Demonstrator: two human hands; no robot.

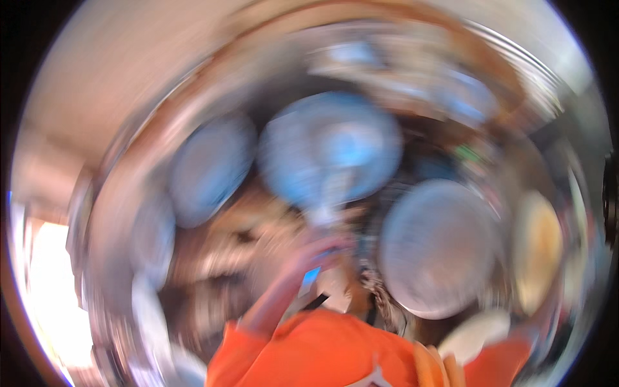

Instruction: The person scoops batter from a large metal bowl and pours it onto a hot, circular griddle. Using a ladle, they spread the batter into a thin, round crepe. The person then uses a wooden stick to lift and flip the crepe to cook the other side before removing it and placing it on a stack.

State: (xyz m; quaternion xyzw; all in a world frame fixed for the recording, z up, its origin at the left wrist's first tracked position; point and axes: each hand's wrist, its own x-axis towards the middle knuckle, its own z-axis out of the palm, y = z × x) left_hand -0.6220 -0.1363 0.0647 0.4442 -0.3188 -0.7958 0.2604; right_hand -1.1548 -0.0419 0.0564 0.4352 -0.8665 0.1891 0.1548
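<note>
Motion blurs the whole head view. My left hand [329,249] is in the middle, with its fingers seemingly wrapped round the near end of a pale long-handled thing [334,190]. The far end of that thing reaches over a large blue basin [284,164]; its exact kind is lost in the blur. A small bright blue patch [311,276] shows beside my left wrist. My right arm, in an orange sleeve [503,358], stretches out to the lower right. My right hand is smeared near a yellowish round dish [536,255], and its fingers cannot be made out.
A wide greyish round vessel [438,251] stands right of centre. Left of the blue basin is another bluish basin [213,169], with a paler vessel [153,238] beyond it. A pale round thing [474,335] lies near my right sleeve. Blurred bluish items [464,97] sit at the back right.
</note>
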